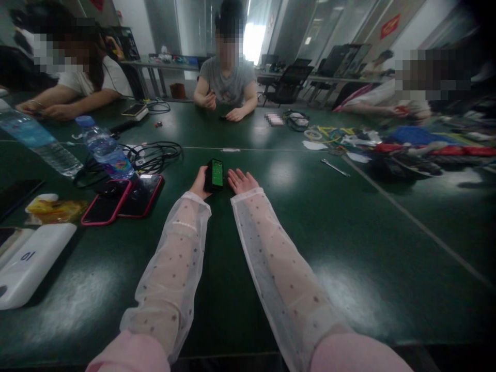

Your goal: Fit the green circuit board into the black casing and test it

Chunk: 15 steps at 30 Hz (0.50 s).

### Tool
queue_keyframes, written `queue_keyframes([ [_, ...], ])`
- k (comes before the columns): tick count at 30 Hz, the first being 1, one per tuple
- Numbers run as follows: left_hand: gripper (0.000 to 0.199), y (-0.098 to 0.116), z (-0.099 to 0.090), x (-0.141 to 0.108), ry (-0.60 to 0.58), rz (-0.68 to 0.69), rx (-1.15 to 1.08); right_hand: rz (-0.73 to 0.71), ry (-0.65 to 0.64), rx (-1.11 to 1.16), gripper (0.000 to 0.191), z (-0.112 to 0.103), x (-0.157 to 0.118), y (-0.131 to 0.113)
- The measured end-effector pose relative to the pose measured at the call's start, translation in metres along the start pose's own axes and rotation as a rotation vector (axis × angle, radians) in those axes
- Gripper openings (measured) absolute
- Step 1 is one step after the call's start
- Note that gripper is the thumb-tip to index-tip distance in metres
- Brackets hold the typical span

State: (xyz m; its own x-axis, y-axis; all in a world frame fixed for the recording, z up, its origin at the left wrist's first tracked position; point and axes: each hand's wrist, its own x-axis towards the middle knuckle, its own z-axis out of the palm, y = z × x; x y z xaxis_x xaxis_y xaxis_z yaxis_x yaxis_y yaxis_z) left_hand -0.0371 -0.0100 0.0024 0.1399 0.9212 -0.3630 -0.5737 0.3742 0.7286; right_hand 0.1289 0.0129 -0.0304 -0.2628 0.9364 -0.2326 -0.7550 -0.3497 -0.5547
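In the head view, a small black device with a lit green face (217,173) stands at the middle of the dark green table (349,248). My left hand (200,183) is wrapped round its left side, with the fingers partly hidden behind it. Just to the right of the device, my right hand (242,182) rests palm up with its fingers apart, holding nothing. A small gap separates it from the device. Sheer dotted sleeves cover both forearms.
On the left are two water bottles (104,147) (42,142), black cables (163,154), red-edged phones (142,195) and a white power bank (36,266). A wrench (335,168) and a heap of cables (418,137) lie right. People sit across the table.
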Motion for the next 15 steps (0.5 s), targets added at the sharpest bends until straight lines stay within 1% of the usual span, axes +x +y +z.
queue_keyframes([
  [4,0.04,-0.002,0.004,0.001,0.026,-0.004,0.003,0.029,-0.034,-0.02,0.031,0.0,0.001,-0.001],
  [7,0.029,-0.006,0.006,0.006,0.082,0.051,0.061,0.036,-0.026,-0.085,0.032,0.002,-0.001,-0.001],
  [9,0.025,-0.011,0.007,0.011,0.131,0.11,0.155,0.027,-0.003,-0.167,0.032,0.004,-0.002,-0.001],
  [11,0.025,-0.016,0.009,0.017,0.168,0.154,0.275,0.002,0.022,-0.252,0.031,0.007,-0.003,0.001],
  [13,0.026,-0.019,0.011,0.021,0.179,0.185,0.378,-0.028,0.033,-0.306,0.031,0.01,-0.003,0.003],
  [15,0.026,-0.02,0.014,0.022,0.176,0.212,0.443,-0.055,0.042,-0.313,0.031,0.011,-0.001,0.004],
])
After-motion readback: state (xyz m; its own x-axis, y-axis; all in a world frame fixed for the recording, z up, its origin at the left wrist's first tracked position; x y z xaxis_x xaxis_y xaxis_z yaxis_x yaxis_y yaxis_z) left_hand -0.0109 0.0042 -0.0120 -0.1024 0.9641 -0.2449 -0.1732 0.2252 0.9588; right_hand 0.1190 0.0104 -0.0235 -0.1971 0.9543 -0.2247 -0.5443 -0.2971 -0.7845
